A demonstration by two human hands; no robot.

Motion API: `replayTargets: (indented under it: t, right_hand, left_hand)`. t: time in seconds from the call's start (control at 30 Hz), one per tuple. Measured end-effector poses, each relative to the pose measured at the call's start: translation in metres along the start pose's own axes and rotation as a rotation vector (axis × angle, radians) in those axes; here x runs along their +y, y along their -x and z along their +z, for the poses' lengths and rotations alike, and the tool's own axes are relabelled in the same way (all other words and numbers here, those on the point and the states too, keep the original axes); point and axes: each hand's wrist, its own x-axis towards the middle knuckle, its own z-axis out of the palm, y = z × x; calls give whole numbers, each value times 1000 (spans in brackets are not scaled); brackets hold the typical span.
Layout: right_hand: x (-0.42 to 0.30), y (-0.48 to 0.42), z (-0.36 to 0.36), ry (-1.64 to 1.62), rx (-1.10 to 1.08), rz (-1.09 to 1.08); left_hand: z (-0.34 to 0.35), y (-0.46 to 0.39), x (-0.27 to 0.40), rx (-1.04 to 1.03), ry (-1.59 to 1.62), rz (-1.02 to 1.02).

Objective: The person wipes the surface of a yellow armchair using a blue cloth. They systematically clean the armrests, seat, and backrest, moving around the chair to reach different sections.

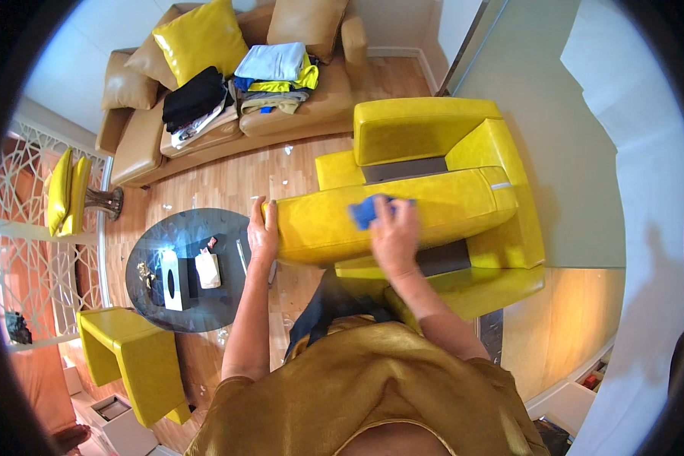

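A yellow leather-look seat cushion (319,222) is tilted up on its edge across the frame of a yellow armchair (422,128). My left hand (263,231) grips the cushion's left end, thumb and fingers up along its edge. In my right hand (395,233) is a bunched blue cloth (365,212), pressed against the cushion's upward face near the middle; hand and cloth are slightly blurred. A pale tag (500,185) shows near the cushion's right end. Beneath the cushion, parts of the chair's dark seat base (447,259) are visible.
Left of me stands a dark glass oval table (148,239) bearing a tissue box (174,279) and papers. A tan sofa (296,122) behind it carries folded clothes (271,62). Another yellow armchair (148,359) is at lower left. White scraps dot the wood floor (251,176).
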Motion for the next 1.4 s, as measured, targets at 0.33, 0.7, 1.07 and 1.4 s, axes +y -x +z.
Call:
replayTargets:
  t: [0.33,0.7,1.07,1.4]
  right_hand:
    - [-58,5,6,-284,-127,-430]
    - [110,9,-48,114,3,105]
    - [-2,-5,-11,-133,-109,-131]
    - [104,-32,-17,361,-84,248]
  left_hand:
    - [-9,8,-4,-12,-111,-27]
    - [44,58,83,-113,-614,670]
    - [31,65,62,-112,-637,641]
    - [38,85,78,-104,-650,645]
